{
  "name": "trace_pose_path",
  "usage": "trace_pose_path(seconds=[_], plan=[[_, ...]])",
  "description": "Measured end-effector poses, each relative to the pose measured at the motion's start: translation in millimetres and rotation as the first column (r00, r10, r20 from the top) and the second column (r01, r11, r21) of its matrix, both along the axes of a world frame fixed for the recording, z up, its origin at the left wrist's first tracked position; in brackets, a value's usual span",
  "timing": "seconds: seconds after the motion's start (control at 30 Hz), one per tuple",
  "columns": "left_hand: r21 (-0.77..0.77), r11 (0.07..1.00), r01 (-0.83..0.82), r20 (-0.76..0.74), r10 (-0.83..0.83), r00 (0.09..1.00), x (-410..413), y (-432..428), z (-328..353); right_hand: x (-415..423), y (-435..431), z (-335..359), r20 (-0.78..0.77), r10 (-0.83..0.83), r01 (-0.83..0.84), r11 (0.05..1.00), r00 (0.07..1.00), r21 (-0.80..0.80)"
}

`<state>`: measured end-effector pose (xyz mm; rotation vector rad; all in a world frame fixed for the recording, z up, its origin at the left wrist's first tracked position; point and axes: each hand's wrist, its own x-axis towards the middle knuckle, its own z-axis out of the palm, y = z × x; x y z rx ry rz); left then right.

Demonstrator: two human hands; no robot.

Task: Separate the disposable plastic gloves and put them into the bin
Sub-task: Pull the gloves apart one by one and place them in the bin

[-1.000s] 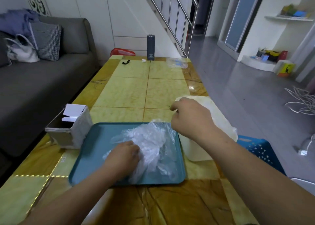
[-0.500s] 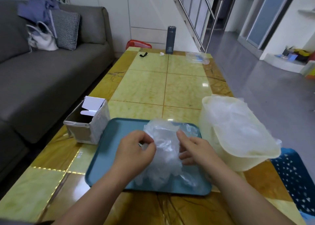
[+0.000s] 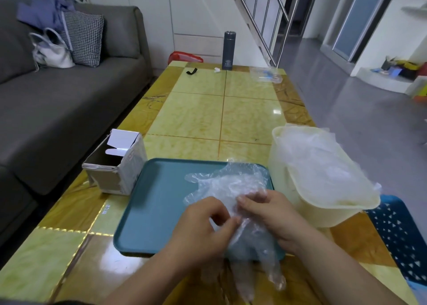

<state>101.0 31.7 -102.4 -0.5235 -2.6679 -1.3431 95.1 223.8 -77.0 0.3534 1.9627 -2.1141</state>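
Observation:
A clump of clear plastic gloves [image 3: 227, 184] lies on the right half of a teal tray [image 3: 159, 203] and hangs over its near edge. My left hand [image 3: 203, 230] and my right hand [image 3: 270, 214] meet over the clump, each pinching the thin film between thumb and fingertips. Glove fingers dangle below my hands toward the table's near edge. To the right of the tray stands a cream bin [image 3: 284, 166] with several crumpled gloves inside.
An open cardboard box [image 3: 115, 166] sits left of the tray on the yellow tiled table [image 3: 221, 112]. A dark flask [image 3: 228, 50] and a clear bag [image 3: 265, 73] stand at the far end. A grey sofa [image 3: 57, 101] runs along the left, a blue basket [image 3: 402, 237] at right.
My right hand came back from the bin to the clump on the tray. Both hands now pinch the gloves and have drawn them toward the tray's near edge.

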Motion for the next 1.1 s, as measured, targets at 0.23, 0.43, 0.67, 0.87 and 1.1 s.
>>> trace_pose_path(seconds=[0.23,0.43,0.67,0.87,1.1], plan=[[0.303,0.891,-0.337,0.559,0.12,0.82,-25,-25,8,0,11,10,-0.05,0.104,-0.107,0.992,0.993,-0.064],[0.651,0.728,-0.214,0.603,-0.325,0.728,-19,-19,19,0,9,9,0.003,0.118,-0.115,0.98,0.993,-0.164],[0.768,0.507,-0.391,0.62,-0.436,0.652,-15,-18,37,1,0,8,-0.039,0.012,-0.013,0.999,0.999,-0.046],[0.83,0.348,-0.436,0.557,-0.463,0.69,-26,-29,44,1,-1,14,-0.01,-0.046,0.046,0.999,0.999,0.019],[0.85,0.257,-0.459,0.526,-0.431,0.733,-43,-59,37,10,-10,54,-0.199,-0.082,0.119,0.976,0.977,0.183]])
